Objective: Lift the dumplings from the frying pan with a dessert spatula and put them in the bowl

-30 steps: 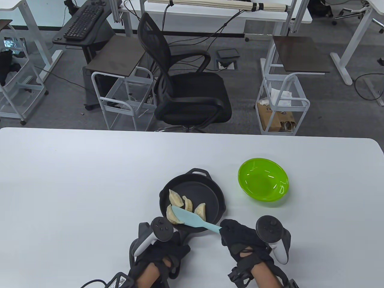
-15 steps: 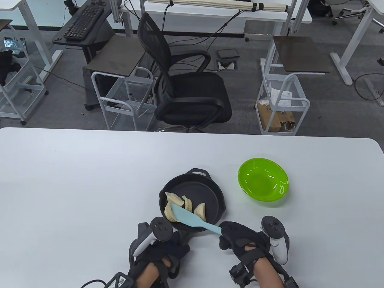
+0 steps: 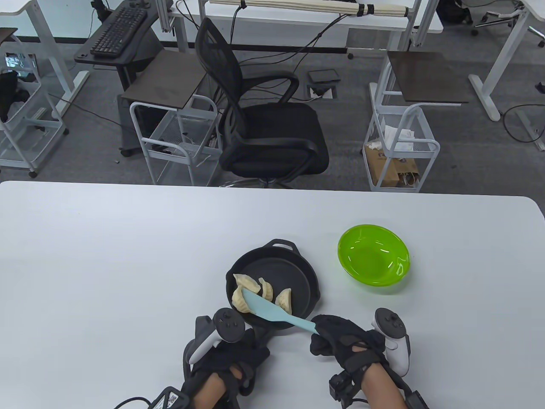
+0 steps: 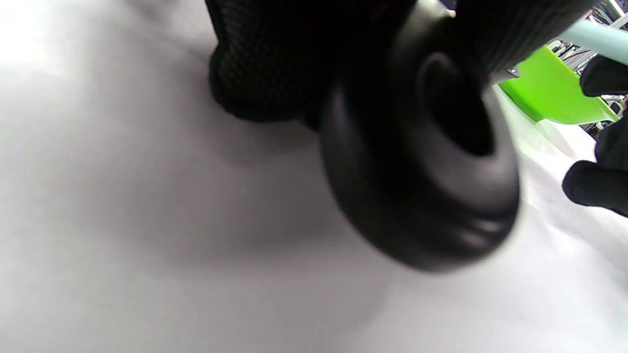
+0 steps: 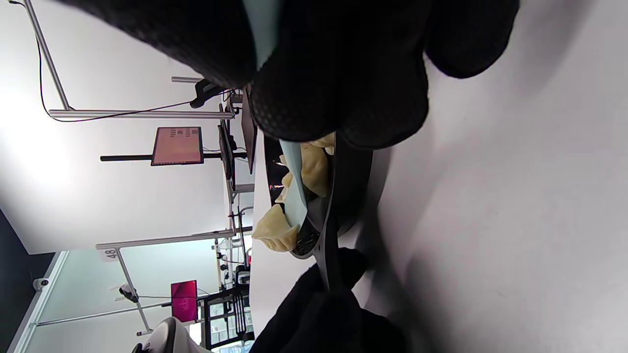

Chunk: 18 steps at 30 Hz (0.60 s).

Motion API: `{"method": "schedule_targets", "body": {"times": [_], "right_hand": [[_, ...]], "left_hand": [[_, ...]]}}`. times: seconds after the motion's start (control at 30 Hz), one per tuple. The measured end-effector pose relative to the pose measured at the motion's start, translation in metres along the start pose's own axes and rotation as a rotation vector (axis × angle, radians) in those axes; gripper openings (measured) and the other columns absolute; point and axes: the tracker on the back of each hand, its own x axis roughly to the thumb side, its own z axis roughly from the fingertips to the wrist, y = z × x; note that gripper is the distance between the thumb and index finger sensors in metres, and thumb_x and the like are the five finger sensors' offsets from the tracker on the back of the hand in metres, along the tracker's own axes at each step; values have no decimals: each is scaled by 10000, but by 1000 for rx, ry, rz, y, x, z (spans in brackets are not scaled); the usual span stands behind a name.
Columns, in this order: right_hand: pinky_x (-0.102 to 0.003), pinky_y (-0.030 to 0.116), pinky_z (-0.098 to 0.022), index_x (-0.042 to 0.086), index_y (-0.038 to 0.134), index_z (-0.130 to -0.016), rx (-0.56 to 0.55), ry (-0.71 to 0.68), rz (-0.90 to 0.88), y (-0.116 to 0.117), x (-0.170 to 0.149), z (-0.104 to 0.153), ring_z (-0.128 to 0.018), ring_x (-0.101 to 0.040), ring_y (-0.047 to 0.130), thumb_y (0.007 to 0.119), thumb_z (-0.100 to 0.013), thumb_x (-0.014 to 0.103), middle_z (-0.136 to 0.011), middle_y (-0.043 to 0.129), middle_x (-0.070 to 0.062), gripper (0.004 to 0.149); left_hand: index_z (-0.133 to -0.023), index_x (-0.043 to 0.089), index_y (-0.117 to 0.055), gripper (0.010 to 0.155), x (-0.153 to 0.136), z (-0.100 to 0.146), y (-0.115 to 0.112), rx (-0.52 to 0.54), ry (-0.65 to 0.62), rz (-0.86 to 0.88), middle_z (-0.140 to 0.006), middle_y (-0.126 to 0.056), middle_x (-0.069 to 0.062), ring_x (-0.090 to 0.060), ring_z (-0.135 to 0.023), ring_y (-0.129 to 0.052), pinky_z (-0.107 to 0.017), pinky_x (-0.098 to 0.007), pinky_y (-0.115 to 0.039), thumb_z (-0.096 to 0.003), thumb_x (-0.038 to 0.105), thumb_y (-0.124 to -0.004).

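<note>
A black frying pan sits mid-table with several pale dumplings in its near-left half. My right hand grips the handle of a light blue dessert spatula, whose blade is slid against the leftmost dumpling at the pan's near-left rim. In the right wrist view the spatula blade lies edge-on beside a dumpling. My left hand holds the pan's handle; the handle's ringed end pokes out below my fingers. The green bowl stands to the right of the pan, with nothing in it.
The white table stretches wide on both sides. A black office chair and wire carts stand beyond its far edge. In the left wrist view the green bowl shows past the handle.
The spatula blade has pushed slightly left, nudging the two left dumplings toward the pan's left rim. My right hand dropped a little toward me. The left hand stayed put.
</note>
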Motion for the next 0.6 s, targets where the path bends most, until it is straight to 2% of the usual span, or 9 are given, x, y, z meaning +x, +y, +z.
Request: {"method": "schedule_targets", "body": {"times": [0.6], "right_hand": [[-649, 591, -667, -8, 638, -984, -8, -29, -123, 0, 0, 3, -660, -419, 885, 724, -600, 321, -727, 889, -147, 513]], "left_hand": [[-1071, 226, -548, 773, 0, 0, 0, -1, 1, 3, -668, -996, 88, -185, -518, -945, -795, -563, -245, -460, 659, -740]]}}
